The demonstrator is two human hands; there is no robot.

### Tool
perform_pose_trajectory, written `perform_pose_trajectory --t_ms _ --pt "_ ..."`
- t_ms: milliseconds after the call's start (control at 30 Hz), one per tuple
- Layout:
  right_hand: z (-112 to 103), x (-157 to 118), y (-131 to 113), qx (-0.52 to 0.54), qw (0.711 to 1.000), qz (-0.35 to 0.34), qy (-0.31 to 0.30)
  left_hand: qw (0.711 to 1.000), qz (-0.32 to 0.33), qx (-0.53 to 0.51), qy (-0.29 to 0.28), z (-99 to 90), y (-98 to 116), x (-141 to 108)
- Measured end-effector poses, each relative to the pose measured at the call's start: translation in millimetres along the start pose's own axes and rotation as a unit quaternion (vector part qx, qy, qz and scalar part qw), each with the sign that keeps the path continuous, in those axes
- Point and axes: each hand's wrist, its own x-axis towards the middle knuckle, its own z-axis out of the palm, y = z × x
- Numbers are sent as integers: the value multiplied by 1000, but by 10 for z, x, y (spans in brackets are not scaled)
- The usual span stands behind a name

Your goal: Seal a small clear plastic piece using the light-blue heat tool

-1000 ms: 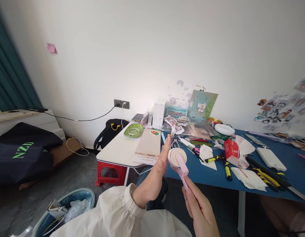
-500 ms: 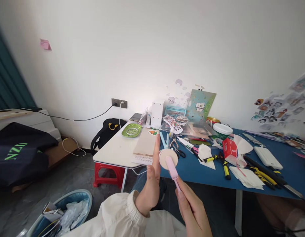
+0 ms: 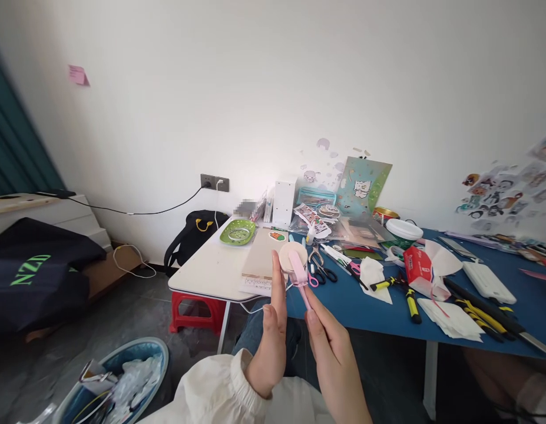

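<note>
One left hand [image 3: 273, 347], head view: opened out flat and turned on edge, fingers straight and together, no grip on anything.
Right hand [image 3: 337, 359]: fingers closed round the thin handle of a pink roller [image 3: 296, 268].
Roller position: raised in front of the tables, handle leaning up and to the left, the round cream end just beside the left fingertips; whether the two touch, I cannot tell.
White table [image 3: 202, 271]: green tray [image 3: 238, 232] near the back, and a beige board [image 3: 260, 253] with a carrot sticker [image 3: 277, 236] on it.
Blue tabletop [image 3: 352, 307]: black-handled scissors [image 3: 329, 275] near the roller; farther right a crumpled tissue [image 3: 376, 277], yellow-and-black pliers [image 3: 413, 306], a red packet [image 3: 417, 266] and a white oblong device [image 3: 489, 282].
Wall: pink note [image 3: 77, 75] high up, socket [image 3: 214, 182] lower down.
Floor: red stool [image 3: 197, 321] under the white table, blue bin [image 3: 165, 350] holding clear plastic [image 3: 135, 377].
</note>
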Motion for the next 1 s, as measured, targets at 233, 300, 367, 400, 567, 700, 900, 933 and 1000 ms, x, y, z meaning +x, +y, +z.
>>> perform_pose_trajectory --t_ms 233,300,367,400,567,700,900,933,1000 --pt "70 4 -8 -79 997 -16 -18 994 -40 -50 85 68 119 84" --pt "81 -7 -24 -99 995 -9 -24 990 -68 -74 101 67 130 81" --pt "87 -19 -43 -118 993 -1 -28 985 -88 -99 107 47 119 59" --pt "89 -23 -54 -128 991 3 -29 984 -91 -109 106 31 108 45" --pt "107 -3 -118 -189 982 -10 -15 984 -77 -138 80 -38 86 -4" --pt "153 47 -165 -230 972 -37 0 983 -82 -146 71 -74 118 0" --pt "214 104 -229 -257 966 -25 -2 982 -84 -164 49 -147 111 -24" --pt "219 113 -240 -259 966 -20 -4 981 -86 -169 44 -156 113 -28" --pt "229 136 -261 -261 965 -15 -4 978 -90 -182 35 -169 124 -30"
